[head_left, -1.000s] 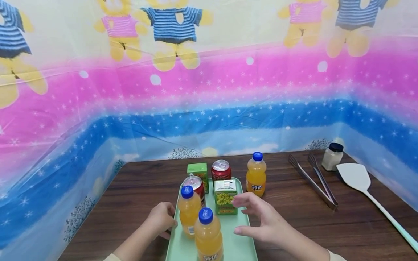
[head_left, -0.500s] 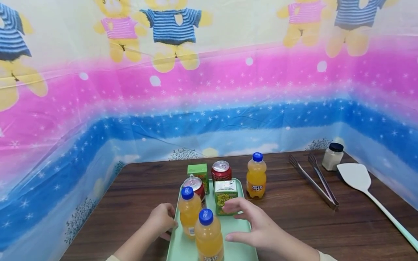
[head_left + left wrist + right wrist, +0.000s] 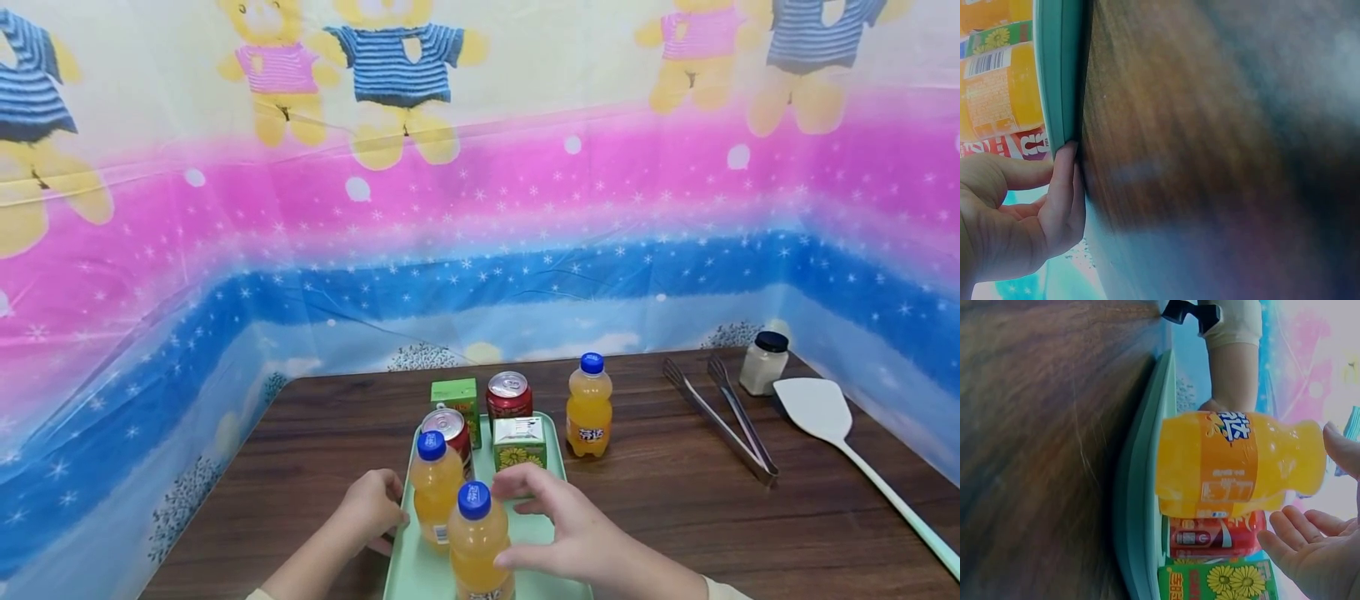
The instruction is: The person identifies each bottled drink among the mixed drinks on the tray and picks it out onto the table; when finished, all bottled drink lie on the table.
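A green tray (image 3: 405,571) bears drinks. At its left rim, my left hand (image 3: 371,508) pinches the edge between thumb and fingers; the left wrist view shows fingers against the rim (image 3: 1060,75). My right hand (image 3: 562,525) curves around the right side of the front orange soda bottle (image 3: 474,554), fingers apart and relaxed. In the right wrist view a gap shows between most fingers and that bottle (image 3: 1235,456); thumb contact I cannot tell. Behind it stand a second orange soda bottle (image 3: 435,496), a red can (image 3: 450,429) and a green drink carton (image 3: 519,442).
Another green carton (image 3: 457,396) and red can (image 3: 510,400) stand at the tray's far end. Right of the tray is a third orange bottle (image 3: 589,412). Farther right are metal tongs (image 3: 727,425), a black-lidded jar (image 3: 763,365) and a white spatula (image 3: 817,408).
My right hand has moved left and slightly toward me, from beside the green carton to beside the front bottle. My left hand has stayed at the tray rim.
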Available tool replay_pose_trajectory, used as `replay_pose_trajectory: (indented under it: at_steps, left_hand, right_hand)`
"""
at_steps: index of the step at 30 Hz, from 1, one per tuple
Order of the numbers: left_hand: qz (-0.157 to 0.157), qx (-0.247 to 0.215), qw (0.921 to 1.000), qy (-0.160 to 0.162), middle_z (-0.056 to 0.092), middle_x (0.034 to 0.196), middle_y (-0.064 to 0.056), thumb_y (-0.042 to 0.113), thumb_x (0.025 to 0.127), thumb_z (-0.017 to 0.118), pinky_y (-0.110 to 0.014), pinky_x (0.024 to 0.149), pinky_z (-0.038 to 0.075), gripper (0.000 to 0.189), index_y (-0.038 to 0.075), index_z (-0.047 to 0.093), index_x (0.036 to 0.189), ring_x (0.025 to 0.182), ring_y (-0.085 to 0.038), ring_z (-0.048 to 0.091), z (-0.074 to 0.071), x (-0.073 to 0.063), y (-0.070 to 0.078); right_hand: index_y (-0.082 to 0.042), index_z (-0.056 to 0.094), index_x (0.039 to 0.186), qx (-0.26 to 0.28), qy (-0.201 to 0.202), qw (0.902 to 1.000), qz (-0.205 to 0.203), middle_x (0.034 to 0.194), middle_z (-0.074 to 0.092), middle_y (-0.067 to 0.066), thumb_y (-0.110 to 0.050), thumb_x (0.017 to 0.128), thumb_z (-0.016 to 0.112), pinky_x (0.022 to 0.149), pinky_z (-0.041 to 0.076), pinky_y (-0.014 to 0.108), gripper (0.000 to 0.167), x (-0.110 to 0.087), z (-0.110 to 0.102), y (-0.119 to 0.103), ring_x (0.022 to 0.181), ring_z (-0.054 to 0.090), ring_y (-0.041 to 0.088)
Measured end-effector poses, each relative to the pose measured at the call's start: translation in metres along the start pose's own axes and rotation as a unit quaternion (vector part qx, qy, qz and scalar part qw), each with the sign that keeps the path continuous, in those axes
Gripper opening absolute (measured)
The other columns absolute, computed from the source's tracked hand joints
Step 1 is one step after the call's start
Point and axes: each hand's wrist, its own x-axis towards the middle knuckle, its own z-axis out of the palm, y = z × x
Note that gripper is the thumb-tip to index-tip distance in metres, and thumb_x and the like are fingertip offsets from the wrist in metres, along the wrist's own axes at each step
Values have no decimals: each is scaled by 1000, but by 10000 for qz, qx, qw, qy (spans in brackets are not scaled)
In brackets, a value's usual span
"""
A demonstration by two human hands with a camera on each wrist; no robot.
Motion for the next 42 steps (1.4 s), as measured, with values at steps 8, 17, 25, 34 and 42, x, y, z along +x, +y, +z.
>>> replay_pose_trajectory:
  at_steps: [8,17,25,34,42]
  left_hand:
    - [-21,-61,10000,12,54,79,-14,-14,74,66,-36,45,57,26,-2,54,94,61,-23,61,1,0,0]
    - [-27,-74,10000,-10,54,79,-14,-14,74,66,-36,46,57,26,-3,54,95,62,-23,61,0,-1,0]
    - [-67,-56,10000,-15,54,79,-14,-13,75,66,-35,45,57,26,-3,54,95,62,-23,61,1,0,0]
    - [-9,-46,10000,-1,54,78,-13,-13,75,66,-35,45,57,26,-3,54,95,62,-23,60,0,0,-2]
    - [35,-54,10000,-11,55,79,-13,-13,74,66,-36,45,57,26,-3,54,95,62,-23,61,0,-2,-1]
  right_hand:
    - [-16,47,127,-31,-129,9999,91,123,55,-3,-27,84,71,96,47,38,51,4,7,0,113,52,15]
    - [-18,48,127,-262,-166,9995,-95,119,57,-5,-27,82,73,94,48,30,52,8,16,3,110,54,12]
    - [-19,48,125,-355,-125,9992,148,117,57,-8,-31,80,74,94,48,31,53,10,20,3,109,54,11]
    - [-19,48,124,-278,-50,9993,245,115,58,-8,-28,79,77,92,48,29,54,11,22,5,108,54,11]
    - [-18,48,122,-222,-38,9996,189,114,58,-7,-27,80,75,92,48,28,50,11,24,3,108,54,11]
